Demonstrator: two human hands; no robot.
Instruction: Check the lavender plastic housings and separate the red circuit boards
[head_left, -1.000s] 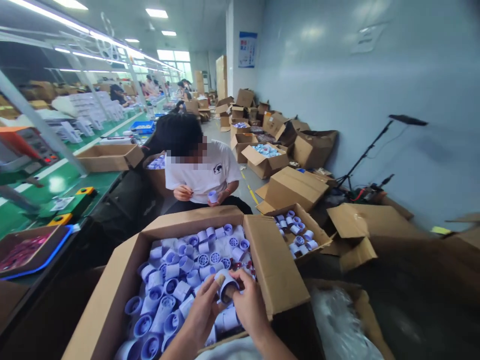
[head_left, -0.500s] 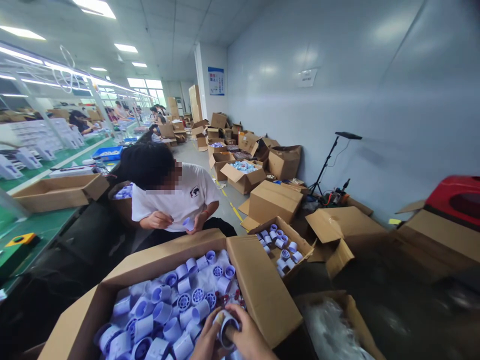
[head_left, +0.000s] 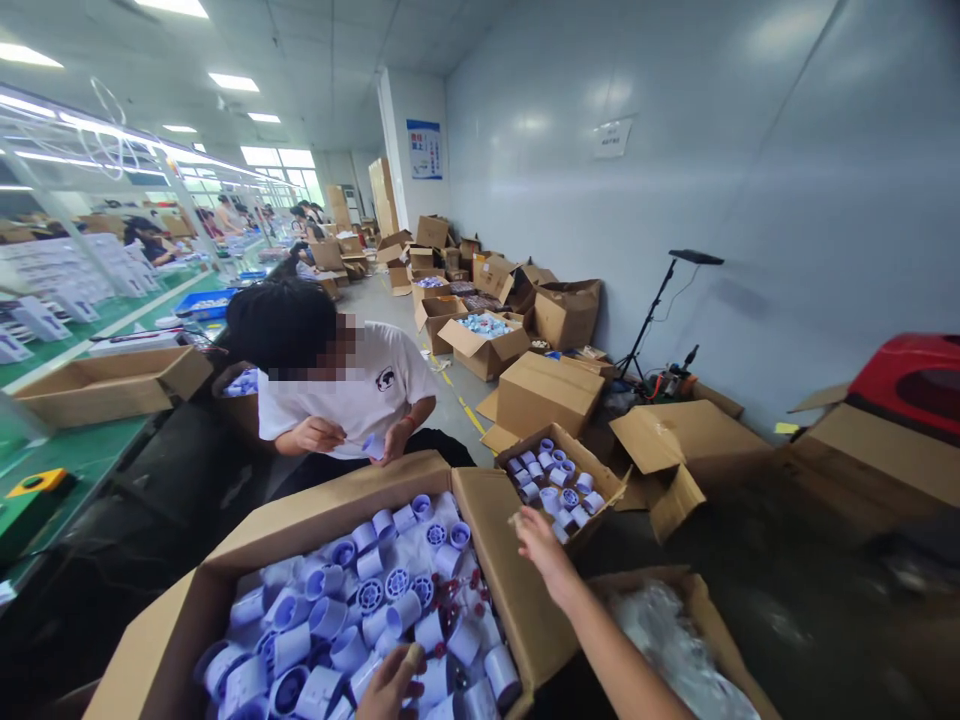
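Note:
A large open cardboard box point(head_left: 330, 505) in front of me is full of pale purple plastic caps point(head_left: 360, 600), with a few small red pieces among them. My left hand point(head_left: 390, 688) lies low on the caps at the box's near edge. Its fingers are curled and its thumb is taped; what they hold is hidden. My right hand point(head_left: 536, 535) reaches past the box's right flap, fingers stretched out and empty. It hovers just short of a small open box point(head_left: 604, 480) that holds several purple caps point(head_left: 559, 480).
A seated co-worker in a white shirt point(head_left: 352, 385) faces me behind the big box, handling a cap. A carton lined with clear plastic point(head_left: 675, 640) sits at my right. More cartons point(head_left: 551, 395) crowd the floor along the wall. A green workbench point(head_left: 82, 450) runs left.
Both hands held one cap together over the big box. Now they have parted: the right hand has swung right toward the small box, the left has dropped onto the caps.

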